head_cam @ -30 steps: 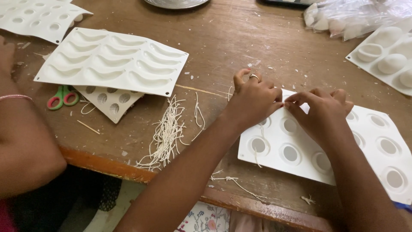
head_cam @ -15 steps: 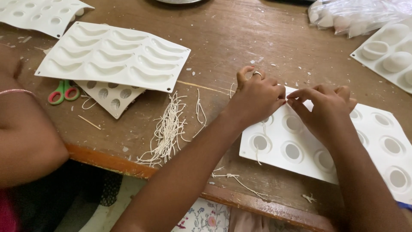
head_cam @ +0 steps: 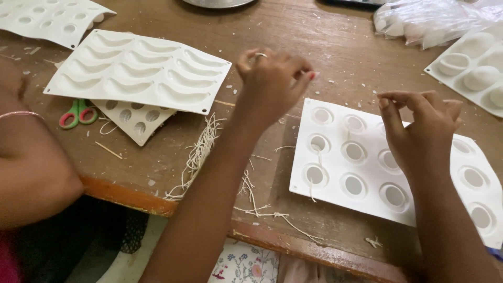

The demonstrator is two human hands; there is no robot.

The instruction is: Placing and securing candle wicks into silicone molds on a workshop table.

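Two hands are raised above the worn brown wooden surface (head_cam: 293,42), well apart from each other. Left hand (head_cam: 270,78), with a ring on one finger, is lifted and curled, thumb and fingertips pinched together; whether a strand is caught between them cannot be told. Right hand (head_cam: 422,128) hovers over the white silicone mould sheet with round cavities (head_cam: 335,204), thumb and forefinger nearly meeting, nothing clearly held. Mould lies flat near the surface's front edge, directly below the hands, probably so each cavity is within easy reach. Several cavities on its left side carry a short pale wick strand (head_cam: 317,157) trailing over the rim; others look empty. Loose bundle of pale string wicks (head_cam: 201,152) lies just left of the mould, near the left forearm, likely kept there as supply. Farther left: white mould sheet with crescent-shaped cavities (head_cam: 139,71), resting on a smaller round-holed white sheet (head_cam: 133,120); green-and-pink-handled scissors (head_cam: 77,112) partly tucked under it. Another person's arm with a thin bracelet (head_cam: 21,152) occupies the left edge.
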